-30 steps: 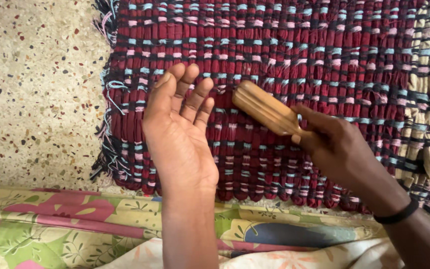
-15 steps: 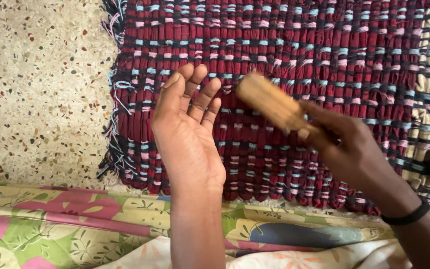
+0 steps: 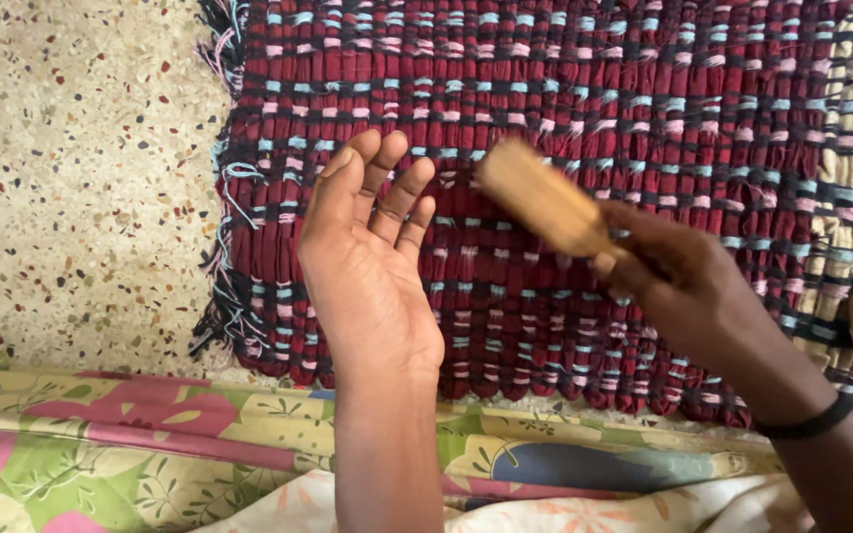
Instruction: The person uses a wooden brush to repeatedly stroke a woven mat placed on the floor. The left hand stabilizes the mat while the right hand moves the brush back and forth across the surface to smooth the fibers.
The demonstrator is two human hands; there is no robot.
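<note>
My left hand point(image 3: 367, 262) is held up over the woven rug point(image 3: 584, 89), palm turned to the right, fingers apart and empty. My right hand point(image 3: 688, 291), with a black band at the wrist, grips the end of a ribbed wooden tool point(image 3: 543, 197). The tool's thick end points up and left toward my left fingers, blurred, a short gap from them. The rug is maroon with pink, light blue and black strands, and a beige part at its right side.
Speckled terrazzo floor point(image 3: 71, 168) lies left of the rug, whose frayed fringe point(image 3: 221, 237) runs down its left edge. A floral cloth in green, pink and yellow point(image 3: 150, 444) covers the bottom of the view.
The wooden tool has shifted slightly up and to the right and now looks blurred with motion. My left hand stays raised in nearly the same place.
</note>
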